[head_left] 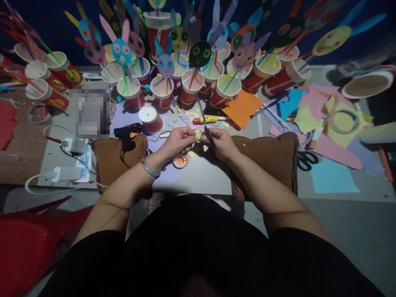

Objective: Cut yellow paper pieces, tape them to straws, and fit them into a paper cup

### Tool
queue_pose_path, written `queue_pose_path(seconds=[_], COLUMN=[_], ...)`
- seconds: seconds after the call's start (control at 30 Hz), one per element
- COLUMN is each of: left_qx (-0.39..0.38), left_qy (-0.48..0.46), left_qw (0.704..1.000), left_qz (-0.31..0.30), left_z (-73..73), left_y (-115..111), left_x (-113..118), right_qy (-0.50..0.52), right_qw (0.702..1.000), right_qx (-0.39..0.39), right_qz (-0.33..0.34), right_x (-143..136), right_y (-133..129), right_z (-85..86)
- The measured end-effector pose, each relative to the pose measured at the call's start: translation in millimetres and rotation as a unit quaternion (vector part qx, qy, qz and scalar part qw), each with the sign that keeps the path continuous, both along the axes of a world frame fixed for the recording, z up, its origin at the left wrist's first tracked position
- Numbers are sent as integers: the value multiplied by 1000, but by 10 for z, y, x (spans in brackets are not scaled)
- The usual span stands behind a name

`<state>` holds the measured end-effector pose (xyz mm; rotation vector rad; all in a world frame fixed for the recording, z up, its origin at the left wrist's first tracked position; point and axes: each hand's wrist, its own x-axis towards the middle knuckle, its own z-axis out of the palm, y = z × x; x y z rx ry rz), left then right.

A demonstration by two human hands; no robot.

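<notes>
My left hand point(182, 142) pinches a small yellow paper piece point(198, 136) over the middle of the table. Close beside it, my right hand point(221, 142) is closed on black-handled scissors point(208, 134), whose blades point up and away from me. The fingertips of both hands nearly meet at the paper. Paper scraps point(182, 121) lie just beyond my hands, with a red and yellow marker point(210, 120) next to them. An upside-down paper cup point(151, 119) stands to the left of the scraps. Below my left hand is a small white and orange roll point(180, 161).
Many paper cups point(130, 90) with paper rabbit heads on straws line the back. Brown cushions point(267, 163) lie under my forearms. A black glue gun point(128, 134) and power strip point(84, 165) are at left; coloured paper point(334, 179), tape point(344, 121) and other scissors point(307, 160) at right.
</notes>
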<state>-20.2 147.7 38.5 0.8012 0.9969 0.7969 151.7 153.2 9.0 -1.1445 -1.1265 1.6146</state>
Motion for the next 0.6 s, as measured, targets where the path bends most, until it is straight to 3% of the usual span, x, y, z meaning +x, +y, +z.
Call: queue_pose_path(seconds=[0.2, 0.37, 0.6], left_qx=[-6, 8, 80], left_qy=[0, -3, -12], left_qw=[1000, 1000, 995], left_qz=[-6, 9, 59], left_z=[1, -12, -49], left_y=[-1, 4, 46], left_x=[3, -11, -73], right_qy=[-19, -25, -62], right_qw=[1000, 999, 989], right_qx=[6, 30, 52], right_qz=[-7, 7, 123], right_x=[-7, -11, -9], right_y=[5, -22, -72], right_z=[-55, 5, 57])
